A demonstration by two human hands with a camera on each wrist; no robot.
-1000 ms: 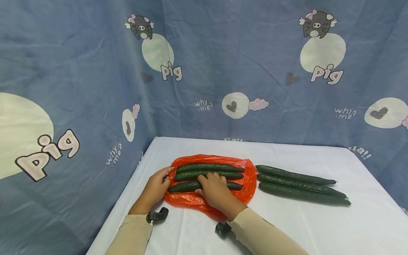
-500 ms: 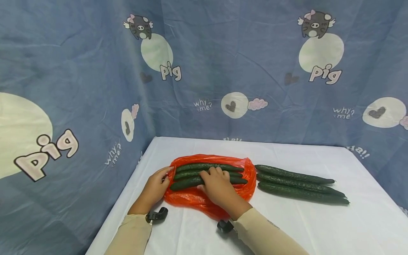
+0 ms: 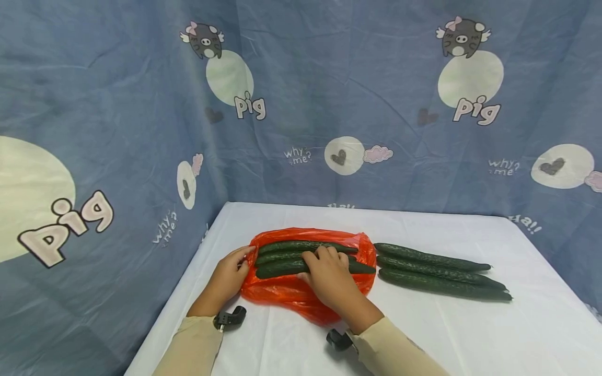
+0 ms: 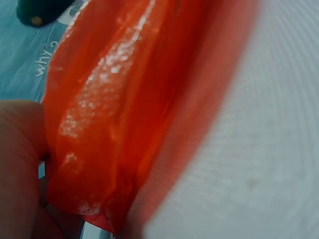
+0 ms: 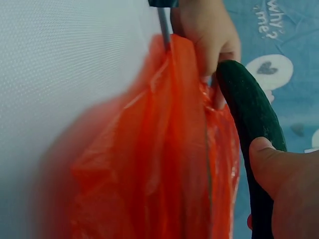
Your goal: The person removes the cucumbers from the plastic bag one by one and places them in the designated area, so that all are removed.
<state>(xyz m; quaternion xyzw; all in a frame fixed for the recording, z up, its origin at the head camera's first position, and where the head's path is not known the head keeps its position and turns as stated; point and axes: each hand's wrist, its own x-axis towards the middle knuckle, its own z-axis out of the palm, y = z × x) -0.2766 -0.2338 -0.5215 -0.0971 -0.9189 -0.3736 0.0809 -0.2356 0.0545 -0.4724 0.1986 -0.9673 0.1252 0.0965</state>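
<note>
A red plastic bag (image 3: pixel 287 292) lies on the white table, with cucumbers side by side on or in it; I cannot tell which. My left hand (image 3: pixel 228 272) grips the bag's left edge, and its thumb (image 4: pixel 20 164) shows beside the red film in the left wrist view. My right hand (image 3: pixel 331 277) holds the nearest cucumber (image 3: pixel 281 268) around its middle. In the right wrist view this cucumber (image 5: pixel 246 102) stands apart from the bag's film, under my thumb (image 5: pixel 269 164). Two more cucumbers, the far one (image 3: pixel 301 245) and the middle one (image 3: pixel 277 256), lie behind it.
Three cucumbers (image 3: pixel 442 285) lie together right of the bag, their left ends close to its edge. A white cloth (image 3: pixel 423 334) covers the table. Blue printed curtains (image 3: pixel 282 78) stand behind and to the left. Each wrist carries a small black camera (image 3: pixel 338 340).
My right hand has shifted right and slightly away from me, carrying the nearest cucumber with it, closer to the middle one. My left hand stays at the bag's edge.
</note>
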